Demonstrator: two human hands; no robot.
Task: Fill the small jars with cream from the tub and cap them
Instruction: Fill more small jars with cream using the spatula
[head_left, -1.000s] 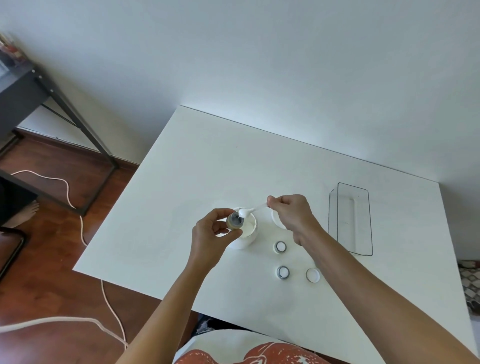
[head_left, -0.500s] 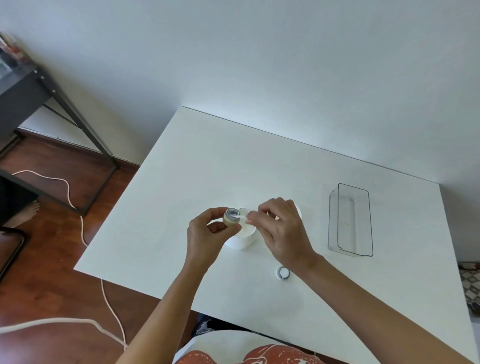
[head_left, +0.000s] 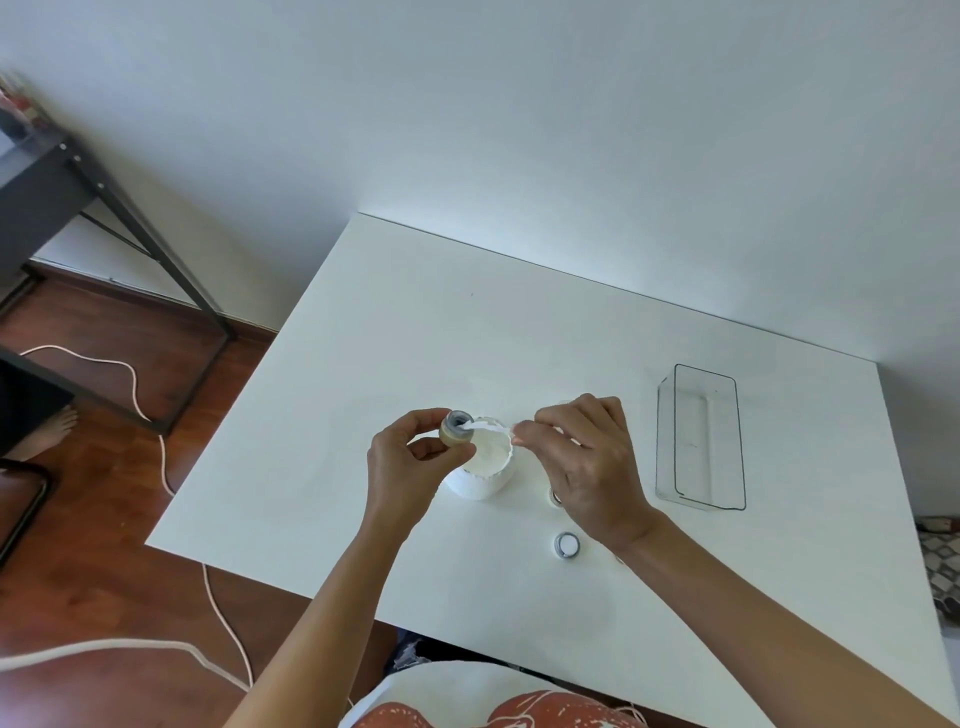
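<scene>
**Cream going into a small jar above the tub**

The left hand (head_left: 410, 457) pinches a small jar (head_left: 456, 430) between thumb and fingertips, tilted, just over the near-left rim of the open tub (head_left: 485, 462). The right hand (head_left: 587, 462) pinches the handle of a thin white spatula (head_left: 485, 426), whose tip sits at the jar's mouth.

The opening is narrow and the jar is held in the air — a slight wobble of either hand could smear cream down the jar's side or drop it outside the tub. A jar (head_left: 556, 497) half hidden under the right hand could be knocked over.

Another jar (head_left: 567, 545), open and with cream in it, stands nearer the person on the white worktop (head_left: 395, 364); a clear plastic bin (head_left: 698, 436) sits further right. Left of the worktop are a wooden floor, a white cable and a dark desk frame — behind, a plain pale wall.
</scene>
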